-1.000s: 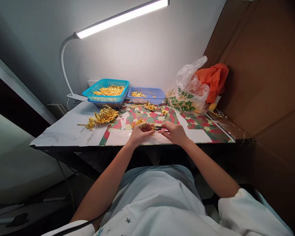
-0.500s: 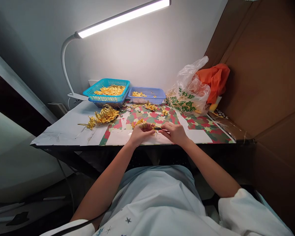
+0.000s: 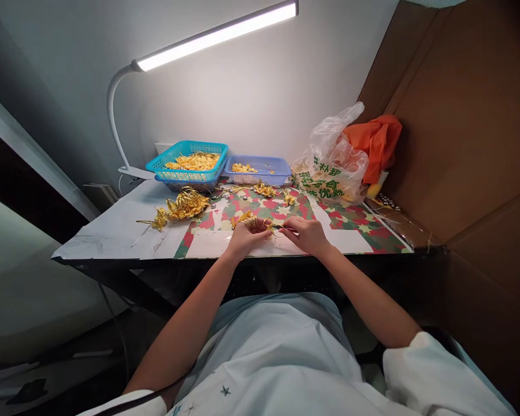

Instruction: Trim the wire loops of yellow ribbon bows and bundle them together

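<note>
My left hand (image 3: 244,239) is closed around a bundle of gold wire stems with gold petals (image 3: 241,218) at its upper left, over the table's front edge. A small gold piece (image 3: 270,229) shows between the two hands. My right hand (image 3: 307,234) pinches something small and dark (image 3: 279,227) against that piece; its exact shape is too small to tell. To the left on the table lie a gold flower bunch (image 3: 187,204) and a single gold flower (image 3: 159,219). Smaller gold flowers (image 3: 265,189) lie behind the hands.
Behind are a teal basket (image 3: 155,164) of gold pieces and a blue-purple basket (image 3: 260,178). A lamp (image 3: 219,36) reaches over the table (image 3: 112,228). A plastic bag (image 3: 329,167) and orange cloth (image 3: 375,144) stand right, beside cardboard (image 3: 463,133).
The dark thing between my hands shows less than before, and more of the small gold piece shows. Both hands stay in nearly the same place; the view has shifted slightly.
</note>
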The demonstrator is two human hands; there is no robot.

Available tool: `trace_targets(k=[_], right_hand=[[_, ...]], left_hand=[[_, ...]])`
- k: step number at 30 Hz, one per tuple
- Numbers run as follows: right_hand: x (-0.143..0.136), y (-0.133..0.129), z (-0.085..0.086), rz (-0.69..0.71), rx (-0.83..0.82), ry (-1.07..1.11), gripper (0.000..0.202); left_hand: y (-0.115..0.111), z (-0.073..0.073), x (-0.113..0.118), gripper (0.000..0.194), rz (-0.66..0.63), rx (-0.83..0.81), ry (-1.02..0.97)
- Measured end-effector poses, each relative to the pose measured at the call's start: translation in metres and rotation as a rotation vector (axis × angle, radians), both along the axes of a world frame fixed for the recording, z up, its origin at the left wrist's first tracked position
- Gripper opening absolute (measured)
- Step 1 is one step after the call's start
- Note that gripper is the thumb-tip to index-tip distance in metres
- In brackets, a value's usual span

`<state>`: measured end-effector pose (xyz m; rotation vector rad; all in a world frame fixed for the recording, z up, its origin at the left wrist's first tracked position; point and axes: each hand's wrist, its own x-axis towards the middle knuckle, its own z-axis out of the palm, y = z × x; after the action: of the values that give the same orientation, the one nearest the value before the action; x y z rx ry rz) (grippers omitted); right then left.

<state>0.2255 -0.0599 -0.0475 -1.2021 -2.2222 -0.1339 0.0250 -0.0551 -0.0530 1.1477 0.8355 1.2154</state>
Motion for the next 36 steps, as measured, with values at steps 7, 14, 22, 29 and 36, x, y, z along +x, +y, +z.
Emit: trace_targets(k=[7, 14, 22, 29, 36], right_hand=[[0.032, -0.002, 0.004, -0.085, -0.137, 0.179, 0.038], [0.009, 0.002, -0.001, 0.057, -0.278, 0.499, 0.051], [-0.020, 0.014, 0.008, 0.270, -0.469, 0.812, 0.045], [-0.018, 0.022, 0.021, 0.472, -0.811, 0.879, 0.042], [-0.035, 0.028, 0.021, 0.508, -0.884, 0.981, 0.033]], left_hand=[[0.001, 0.000, 0.001, 0.043, 0.021, 0.001, -0.015], [0.001, 0.002, -0.001, 0.042, -0.012, 0.009, -0.012], [0.004, 0.002, -0.003, 0.037, -0.026, 0.008, -0.034], [0.009, -0.005, -0.005, 0.016, -0.039, 0.021, -0.013], [0.011, -0.010, -0.006, 0.015, -0.050, 0.033, 0.050]])
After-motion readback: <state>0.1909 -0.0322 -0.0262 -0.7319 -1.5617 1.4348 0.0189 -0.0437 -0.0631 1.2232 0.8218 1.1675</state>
